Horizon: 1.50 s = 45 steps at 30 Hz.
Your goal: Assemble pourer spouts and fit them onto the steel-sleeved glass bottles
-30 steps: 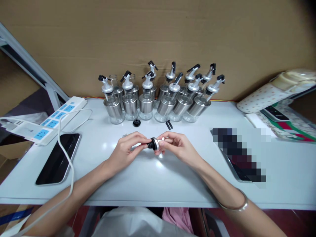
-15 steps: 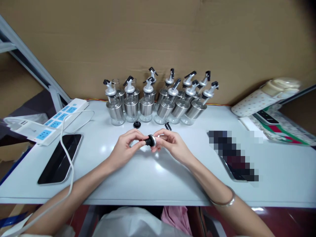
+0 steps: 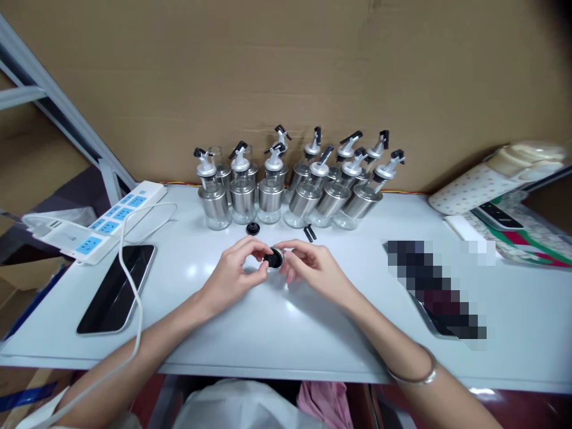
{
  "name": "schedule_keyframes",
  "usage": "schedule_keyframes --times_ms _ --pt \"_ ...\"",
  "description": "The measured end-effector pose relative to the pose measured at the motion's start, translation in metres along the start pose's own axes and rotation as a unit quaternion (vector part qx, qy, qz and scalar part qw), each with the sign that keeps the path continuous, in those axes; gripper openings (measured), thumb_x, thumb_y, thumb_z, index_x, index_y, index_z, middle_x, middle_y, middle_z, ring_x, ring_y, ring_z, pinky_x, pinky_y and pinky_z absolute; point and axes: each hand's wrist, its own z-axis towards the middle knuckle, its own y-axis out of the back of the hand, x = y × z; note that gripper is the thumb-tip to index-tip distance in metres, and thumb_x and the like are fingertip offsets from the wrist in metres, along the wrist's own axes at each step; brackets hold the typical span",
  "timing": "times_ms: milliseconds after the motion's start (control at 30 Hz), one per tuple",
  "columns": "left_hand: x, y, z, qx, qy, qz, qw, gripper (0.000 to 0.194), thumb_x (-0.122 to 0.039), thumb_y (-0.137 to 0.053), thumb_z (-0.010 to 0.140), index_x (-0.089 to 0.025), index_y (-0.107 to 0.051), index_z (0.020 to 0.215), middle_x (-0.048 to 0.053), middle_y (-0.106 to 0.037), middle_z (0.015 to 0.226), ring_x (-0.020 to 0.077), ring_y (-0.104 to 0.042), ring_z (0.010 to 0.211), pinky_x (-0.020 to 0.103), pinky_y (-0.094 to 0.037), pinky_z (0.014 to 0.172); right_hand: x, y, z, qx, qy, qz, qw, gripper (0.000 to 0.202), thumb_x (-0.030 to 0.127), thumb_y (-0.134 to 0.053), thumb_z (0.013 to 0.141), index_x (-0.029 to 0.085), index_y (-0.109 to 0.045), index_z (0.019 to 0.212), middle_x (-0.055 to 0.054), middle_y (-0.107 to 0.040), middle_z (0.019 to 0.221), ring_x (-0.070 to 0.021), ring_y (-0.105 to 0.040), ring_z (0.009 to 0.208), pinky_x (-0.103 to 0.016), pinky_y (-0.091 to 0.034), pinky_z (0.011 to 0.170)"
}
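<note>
Between my hands, above the middle of the white table, is a bottle pourer top [image 3: 275, 257] with a black ribbed stopper and a silver rim. My left hand [image 3: 235, 271] pinches the stopper side with thumb and fingertips. At the silver rim, the fingers of my right hand [image 3: 317, 268] are curled round the other side; their exact contact is partly hidden. Just beyond my hands lie a round black stopper piece [image 3: 252, 229] and small black lever pieces [image 3: 310, 233]. Behind them stand several glass bottles with steel sleeves [image 3: 305, 201], most topped with silver pourers with black levers.
On the left are a power strip [image 3: 129, 208], a phone [image 3: 117, 292] and a white cable [image 3: 129, 277] crossing over my left forearm. To the right lie a pixelated dark device [image 3: 435, 298] and a dotted bottle [image 3: 473, 185]. Cardboard [image 3: 286, 65] backs the table [image 3: 286, 339].
The pourer top has turned so its black stopper side faces more toward me. My right fingers have loosened and spread slightly. The whole view has shifted a little.
</note>
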Motion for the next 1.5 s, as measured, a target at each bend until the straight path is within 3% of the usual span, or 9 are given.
schedule_keyframes --times_ms 67,200,433,600,800,1200,1500 --pt "0.0 -0.001 -0.002 0.003 -0.007 0.014 1.0 0.013 -0.012 -0.055 0.081 -0.018 -0.062 0.089 0.003 -0.061 0.087 0.0141 -0.059 0.08 0.025 -0.048 0.071 0.0 -0.003 -0.003 0.006 0.005 0.009 1.0 0.029 0.036 -0.06 0.082 0.018 -0.062 0.105 -0.003 -0.07 0.073 -0.0143 -0.065 0.057 -0.027 -0.05 0.057" --pt "0.001 -0.002 -0.004 0.013 0.004 -0.004 1.0 0.011 -0.017 -0.055 0.086 -0.019 -0.061 0.095 0.003 -0.061 0.093 0.0144 -0.058 0.084 0.026 -0.048 0.077 -0.001 -0.009 -0.004 -0.023 0.018 0.006 1.0 0.031 0.033 -0.066 0.077 0.019 -0.057 0.103 0.0 -0.066 0.069 -0.0152 -0.066 0.06 -0.028 -0.052 0.061" --pt "-0.003 -0.005 -0.006 -0.021 0.07 -0.137 0.988 0.02 -0.023 -0.059 0.086 -0.021 -0.057 0.106 0.006 -0.058 0.111 0.0158 -0.06 0.096 0.026 -0.051 0.078 -0.006 -0.01 -0.004 -0.036 0.009 0.123 0.992 0.035 0.039 -0.069 0.077 0.02 -0.052 0.101 -0.001 -0.067 0.071 -0.0171 -0.07 0.064 -0.028 -0.051 0.061" --pt "0.004 -0.009 -0.005 0.046 0.148 -0.218 0.964 0.025 -0.03 -0.061 0.086 -0.018 -0.058 0.107 0.007 -0.064 0.103 0.0168 -0.064 0.09 0.029 -0.054 0.079 -0.009 -0.011 -0.003 -0.002 -0.003 0.171 0.985 0.037 0.043 -0.07 0.077 0.021 -0.05 0.098 -0.001 -0.068 0.071 -0.0172 -0.069 0.067 -0.029 -0.053 0.064" --pt "-0.001 -0.008 -0.004 0.06 0.153 -0.237 0.957 0.021 -0.029 -0.062 0.083 -0.017 -0.058 0.1 0.006 -0.064 0.099 0.0149 -0.064 0.078 0.028 -0.053 0.073 -0.006 -0.011 -0.006 0.021 -0.004 0.17 0.985 0.028 0.031 -0.069 0.076 0.022 -0.045 0.087 -0.001 -0.07 0.075 -0.0156 -0.069 0.068 -0.027 -0.051 0.065" --pt "-0.001 -0.005 -0.006 0.073 0.097 -0.155 0.98 0.018 -0.023 -0.062 0.08 -0.017 -0.057 0.096 0.004 -0.066 0.093 0.0165 -0.063 0.085 0.029 -0.05 0.079 -0.002 -0.013 -0.007 0.028 -0.012 0.154 0.988 0.028 0.012 -0.061 0.066 0.023 -0.04 0.082 0.003 -0.068 0.069 -0.0118 -0.064 0.061 -0.024 -0.047 0.061" --pt "-0.006 0.0 -0.006 0.083 0.087 -0.133 0.984 0.016 -0.015 -0.058 0.071 -0.018 -0.052 0.085 -0.001 -0.061 0.081 0.0131 -0.058 0.076 0.026 -0.045 0.073 0.0 -0.013 -0.011 0.031 0.034 0.1 0.994 0.027 0.01 -0.061 0.066 0.022 -0.042 0.081 0.005 -0.062 0.068 -0.0102 -0.06 0.057 -0.023 -0.046 0.06"
